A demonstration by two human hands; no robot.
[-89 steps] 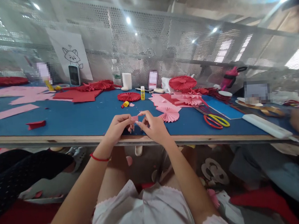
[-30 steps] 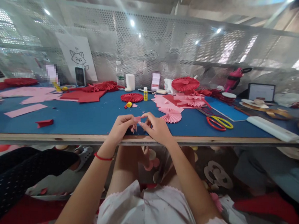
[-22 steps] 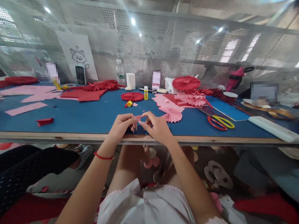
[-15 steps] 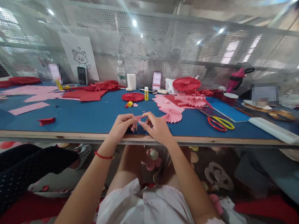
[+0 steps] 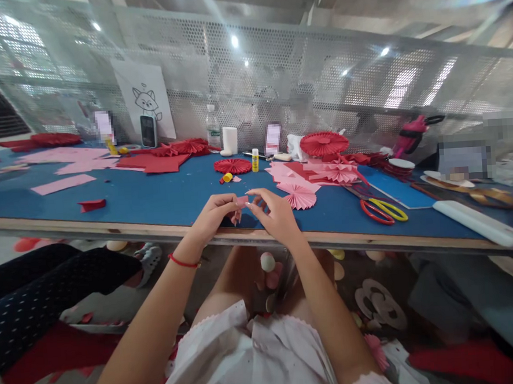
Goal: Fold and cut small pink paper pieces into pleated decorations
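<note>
The left hand (image 5: 212,215) is closed, thumb and fingers pinching a small piece of pink paper (image 5: 242,201) just above the table's front edge. The right hand (image 5: 276,215) is partly open, its fingertips (image 5: 256,193) just beside that piece. A red string bracelet (image 5: 182,262) circles the left wrist.

To the right of the hands lies a pleated pink paper fan (image 5: 298,196). Farther right, scissors (image 5: 383,211) with red and yellow loop handles rest on the blue mat (image 5: 162,206). At upper centre stand a pleated red paper fan (image 5: 233,166) and a glue stick (image 5: 255,160). At upper left lie flat pink paper sheets (image 5: 69,154), below a fox line drawing (image 5: 145,100) on white paper, against a perforated metal screen (image 5: 248,59).
</note>
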